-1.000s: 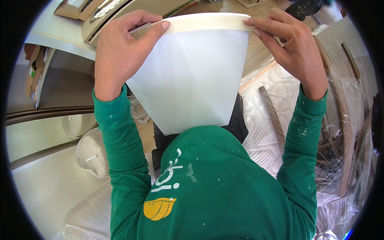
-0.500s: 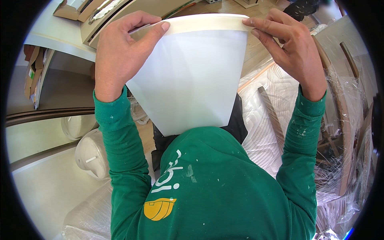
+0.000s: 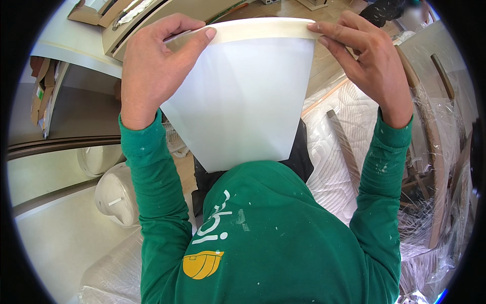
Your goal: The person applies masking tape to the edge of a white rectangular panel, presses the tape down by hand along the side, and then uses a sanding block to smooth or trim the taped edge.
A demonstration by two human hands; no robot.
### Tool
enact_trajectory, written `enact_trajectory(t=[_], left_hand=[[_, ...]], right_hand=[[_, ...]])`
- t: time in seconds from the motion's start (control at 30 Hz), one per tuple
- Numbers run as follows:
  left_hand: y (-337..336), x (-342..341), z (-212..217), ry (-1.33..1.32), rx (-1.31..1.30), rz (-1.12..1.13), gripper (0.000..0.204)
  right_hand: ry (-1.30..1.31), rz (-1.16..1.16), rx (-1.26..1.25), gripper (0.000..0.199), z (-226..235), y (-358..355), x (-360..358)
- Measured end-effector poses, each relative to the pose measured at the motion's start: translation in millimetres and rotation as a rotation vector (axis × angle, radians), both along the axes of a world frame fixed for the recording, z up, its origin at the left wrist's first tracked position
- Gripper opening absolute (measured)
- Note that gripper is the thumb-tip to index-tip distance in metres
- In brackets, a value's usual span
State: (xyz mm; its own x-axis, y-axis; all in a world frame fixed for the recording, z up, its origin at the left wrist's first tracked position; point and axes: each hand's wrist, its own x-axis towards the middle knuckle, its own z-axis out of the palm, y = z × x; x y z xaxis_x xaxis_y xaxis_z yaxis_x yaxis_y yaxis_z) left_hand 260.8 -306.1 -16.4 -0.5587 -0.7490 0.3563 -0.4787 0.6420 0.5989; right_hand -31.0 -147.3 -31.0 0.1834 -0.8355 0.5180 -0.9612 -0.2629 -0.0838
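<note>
A white flat panel (image 3: 238, 101) stands tilted in front of me, its lower edge against my belly and lap. Along its far top edge runs a cream strip (image 3: 260, 29) that looks like tape. My left hand (image 3: 159, 66) is closed on the top left corner, thumb on the near face and fingers over the edge. At the top right corner, my right hand (image 3: 367, 58) presses the strip's end against the edge with its fingertips. The thumb is bent below them, and the panel's far side is hidden.
A mattress (image 3: 326, 152) with a plastic-wrapped strip on it lies at right. Beyond it stands plastic-wrapped furniture (image 3: 430, 162). On the left are a shelf unit (image 3: 76, 66), a rounded beige object (image 3: 116, 195) and a plastic-wrapped bundle (image 3: 114, 268). Open cardboard (image 3: 83, 13) lies far left.
</note>
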Motion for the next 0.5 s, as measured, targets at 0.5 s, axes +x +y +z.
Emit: enact_trajectory(t=[0.5], left_hand=[[3.0,-0.3,2.3,-0.033,-0.038,-0.011,0.038]], right_hand=[[-0.002,0.011,0.001,0.028,0.0,1.2,-3.4]])
